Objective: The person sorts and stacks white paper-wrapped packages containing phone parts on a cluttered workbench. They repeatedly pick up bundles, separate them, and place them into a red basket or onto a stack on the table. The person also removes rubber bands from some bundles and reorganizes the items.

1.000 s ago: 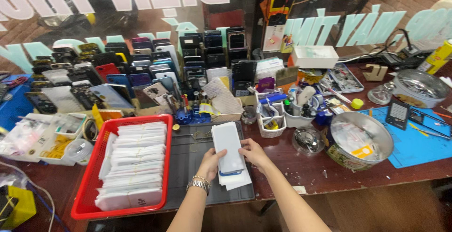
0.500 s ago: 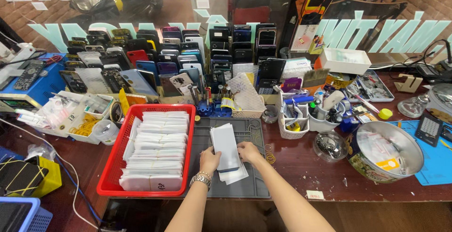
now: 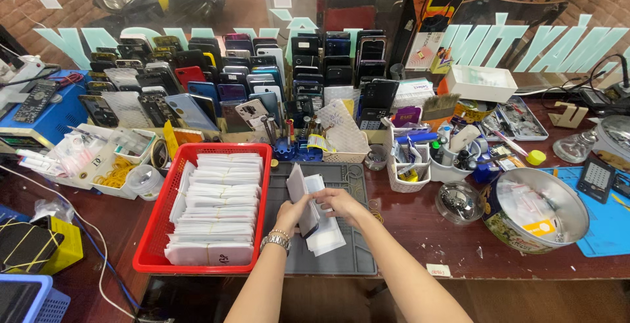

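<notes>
My left hand [image 3: 292,213], a metal watch on its wrist, grips a thin white packet [image 3: 299,192] that stands tilted up on edge over the grey work mat [image 3: 341,257]. My right hand [image 3: 341,202] holds the same packet from the right side. Under the hands, more white packets [image 3: 328,234] lie flat on the mat. Left of my hands stands a red basket [image 3: 152,244] filled with several rows of white packets.
Many phones [image 3: 216,80] stand in rows at the back of the wooden bench. White tool holders [image 3: 410,172], a round metal tin [image 3: 541,215], a blue mat [image 3: 613,221] and trays of small parts [image 3: 98,165] crowd both sides.
The camera view has shifted left and closer. The white packet lay flat under my hands a second ago; now both hands have lifted it onto its edge.
</notes>
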